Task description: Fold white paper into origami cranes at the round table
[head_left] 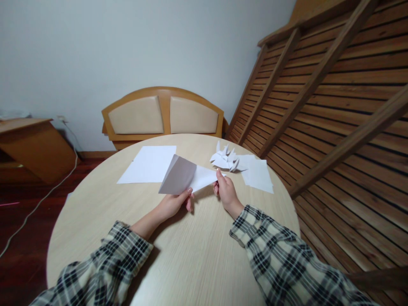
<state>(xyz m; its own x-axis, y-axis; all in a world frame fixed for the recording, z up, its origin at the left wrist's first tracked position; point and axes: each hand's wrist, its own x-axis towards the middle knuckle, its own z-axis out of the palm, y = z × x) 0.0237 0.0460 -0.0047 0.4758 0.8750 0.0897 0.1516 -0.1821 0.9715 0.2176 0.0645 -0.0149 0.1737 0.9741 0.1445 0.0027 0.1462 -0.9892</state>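
Observation:
I hold a folded white sheet of paper (186, 177) just above a round light-wood table (178, 250). My left hand (174, 205) pinches its lower edge from below, fingers closed on it. Its right corner is pinched between thumb and fingers of my right hand (225, 191). The sheet is bent along a crease, with its grey shaded side facing me. Both arms wear plaid sleeves.
A flat white sheet (148, 164) lies on the table beyond my left hand. Several folded paper figures (225, 159) and another sheet (259, 175) lie at the right. A padded wooden headboard (162, 114) stands behind the table, a slatted wooden frame (334, 106) leans at the right.

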